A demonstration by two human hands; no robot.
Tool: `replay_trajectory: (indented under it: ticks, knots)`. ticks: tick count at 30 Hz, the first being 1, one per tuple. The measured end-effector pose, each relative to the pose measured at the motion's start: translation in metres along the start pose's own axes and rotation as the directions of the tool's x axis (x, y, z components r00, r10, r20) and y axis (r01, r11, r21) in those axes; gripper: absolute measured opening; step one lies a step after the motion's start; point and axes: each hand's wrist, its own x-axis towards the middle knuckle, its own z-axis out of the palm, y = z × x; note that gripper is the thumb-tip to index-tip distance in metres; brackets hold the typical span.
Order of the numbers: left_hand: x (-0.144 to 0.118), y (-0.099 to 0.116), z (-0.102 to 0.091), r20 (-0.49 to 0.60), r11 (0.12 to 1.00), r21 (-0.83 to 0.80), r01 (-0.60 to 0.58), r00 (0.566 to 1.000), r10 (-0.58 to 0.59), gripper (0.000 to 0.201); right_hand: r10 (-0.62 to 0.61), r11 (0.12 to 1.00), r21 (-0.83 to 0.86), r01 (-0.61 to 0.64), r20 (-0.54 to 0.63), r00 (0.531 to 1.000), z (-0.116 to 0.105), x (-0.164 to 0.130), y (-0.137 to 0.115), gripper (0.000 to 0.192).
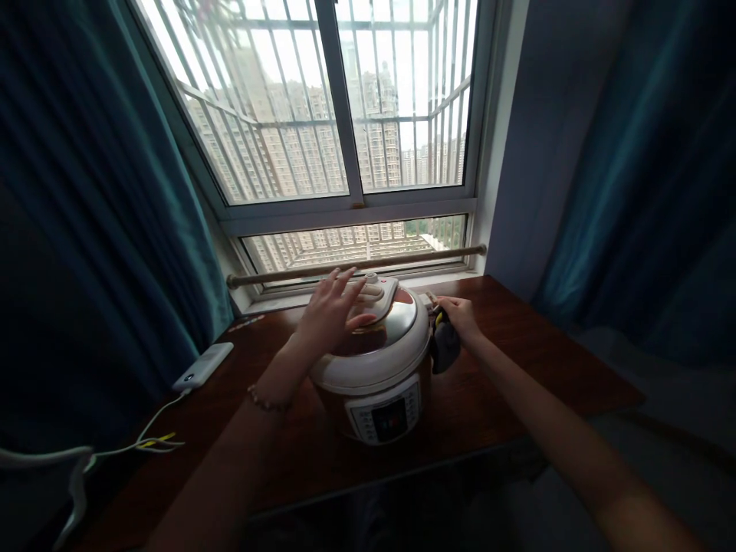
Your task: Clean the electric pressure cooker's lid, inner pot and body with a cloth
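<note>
Dark wood is carrying everything in the head view: the tabletop is bearing a white pressure cooker near its middle, towards the front edge, control panel facing you. Your left hand is lying flat and spread on the cooker's lid, fingers loose, grasping nothing. Your right hand is closing around a dark cloth pressed against the cooker's right side. Towards the left edge, a white power bank is lying with its cable trailing to the front-left corner.
</note>
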Motion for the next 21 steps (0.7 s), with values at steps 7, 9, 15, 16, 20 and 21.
replay_trajectory:
  ticks: [7,9,15,16,20,21]
  knots:
    - [0.043,-0.028,0.023,0.255,0.987,0.022,-0.161,0.955,0.15,0.037,0.08,0.959,0.273,-0.074,-0.009,0.997,0.003,-0.008,-0.006,0.028]
    - [0.042,-0.026,0.024,0.27,0.988,0.046,-0.148,0.954,0.13,0.035,0.115,0.924,0.368,-0.103,-0.012,0.993,0.004,-0.009,-0.007,0.024]
    - [0.041,-0.012,0.025,0.279,0.977,0.209,-0.037,0.96,-0.023,0.03,0.163,0.871,0.477,-0.119,-0.052,0.985,0.008,-0.01,-0.007,0.02]
    - [0.041,-0.009,0.027,0.271,0.97,0.243,0.0,0.96,-0.068,0.03,0.164,0.875,0.47,-0.118,-0.058,0.985,0.008,-0.011,-0.007,0.02]
    - [0.042,-0.001,0.031,0.254,0.942,0.322,0.092,0.95,-0.179,0.032,0.152,0.882,0.458,-0.111,-0.053,0.987,0.008,-0.011,-0.005,0.022]
    - [0.042,0.0,0.031,0.252,0.939,0.331,0.093,0.95,-0.183,0.032,0.139,0.884,0.455,-0.102,-0.048,0.989,0.008,-0.01,-0.004,0.023]
